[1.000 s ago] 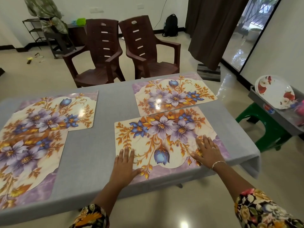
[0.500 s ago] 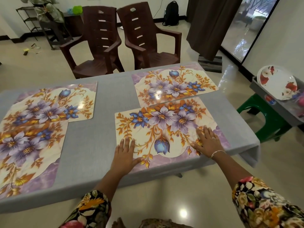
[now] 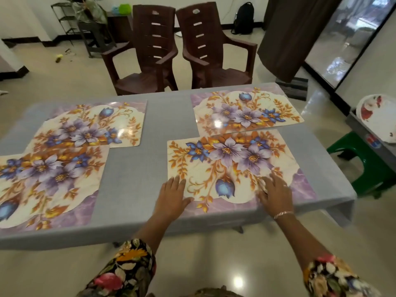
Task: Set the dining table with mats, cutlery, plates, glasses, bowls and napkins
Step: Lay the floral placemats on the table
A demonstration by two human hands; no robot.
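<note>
Staying flat on mat [image 3: 231,159], both hands [image 3: 171,197] [image 3: 276,196]

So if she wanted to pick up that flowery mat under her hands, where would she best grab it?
Probably the near long edge of the mat, coming from her own side. It lies flat on the table, so nothing sticks up; that edge runs close to the table's rim, where fingers could slip under and pinch. Her left hand and right hand rest flat near it.
</note>
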